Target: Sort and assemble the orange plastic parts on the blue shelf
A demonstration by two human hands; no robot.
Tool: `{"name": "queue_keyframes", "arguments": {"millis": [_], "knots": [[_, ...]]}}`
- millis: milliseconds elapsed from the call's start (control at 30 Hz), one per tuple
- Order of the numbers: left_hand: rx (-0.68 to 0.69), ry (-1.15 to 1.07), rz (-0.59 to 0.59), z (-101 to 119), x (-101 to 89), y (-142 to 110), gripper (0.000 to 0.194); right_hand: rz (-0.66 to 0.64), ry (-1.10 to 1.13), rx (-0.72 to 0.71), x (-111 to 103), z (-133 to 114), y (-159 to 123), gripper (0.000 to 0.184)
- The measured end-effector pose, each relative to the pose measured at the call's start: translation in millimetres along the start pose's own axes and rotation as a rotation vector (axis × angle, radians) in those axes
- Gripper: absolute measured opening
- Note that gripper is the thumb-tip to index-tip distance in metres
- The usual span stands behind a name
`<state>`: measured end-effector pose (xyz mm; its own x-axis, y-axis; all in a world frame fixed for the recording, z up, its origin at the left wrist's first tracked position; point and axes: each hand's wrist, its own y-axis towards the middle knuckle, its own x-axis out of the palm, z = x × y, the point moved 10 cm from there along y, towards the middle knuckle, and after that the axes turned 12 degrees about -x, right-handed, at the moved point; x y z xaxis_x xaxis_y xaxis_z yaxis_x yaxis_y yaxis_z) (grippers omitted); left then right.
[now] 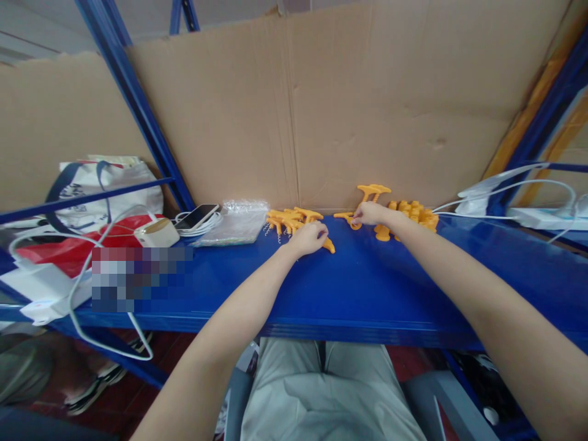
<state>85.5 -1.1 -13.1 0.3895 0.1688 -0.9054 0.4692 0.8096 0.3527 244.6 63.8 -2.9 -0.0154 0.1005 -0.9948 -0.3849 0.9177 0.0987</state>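
My left hand (310,239) is closed at the middle of the blue tabletop, fingers curled over an orange T-handle corkscrew (329,245) whose handle end sticks out to the right. Just behind it lies a pile of orange-handled corkscrews (290,217), several with thin metal spirals showing. Farther right, my right hand (369,213) pinches an orange plastic piece with a ring (353,220); the fingers hide part of it. An orange T-shaped piece (373,190) stands behind that hand. Beside my right wrist is a cluster of orange plastic pieces (411,214), partly covered by the forearm.
Clear plastic bags (241,222) and a phone (198,217) lie left of the pile. White cables, a power adapter (39,285) and a red bag (59,252) crowd the left end. Cardboard (294,110) walls the back; a power strip (546,218) lies right.
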Motion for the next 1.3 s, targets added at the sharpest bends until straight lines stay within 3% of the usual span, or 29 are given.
{"name": "queue_keyframes", "arguments": {"millis": [233, 533, 800, 1033, 1200, 1300], "knots": [[0.031, -0.008, -0.038, -3.6, 9.6, 3.3, 0.031, 0.053, -0.122, 0.103, -4.3, -11.1, -14.6, 0.039], [-0.041, 0.015, -0.213, -3.4, 22.9, -0.3, 0.043, 0.049, -0.174, 0.168, -4.8, -15.1, -21.3, 0.058], [0.0, 0.051, -0.156, -4.6, 22.0, 0.6, 0.044, 0.203, 0.021, 0.296, -49.4, 27.5, -53.2, 0.041], [-0.031, 0.036, -0.08, -7.6, 17.9, 1.5, 0.042, 0.208, 0.02, 0.286, -37.8, 40.7, -78.6, 0.032], [-0.038, -0.056, 0.003, -10.0, 7.5, 1.0, 0.042, 0.15, -0.025, 0.214, -25.5, 42.5, -77.6, 0.029], [-0.035, -0.111, 0.115, -12.2, -5.5, 2.2, 0.041, 0.127, -0.04, 0.189, -23.3, 42.6, -75.0, 0.029]]}}
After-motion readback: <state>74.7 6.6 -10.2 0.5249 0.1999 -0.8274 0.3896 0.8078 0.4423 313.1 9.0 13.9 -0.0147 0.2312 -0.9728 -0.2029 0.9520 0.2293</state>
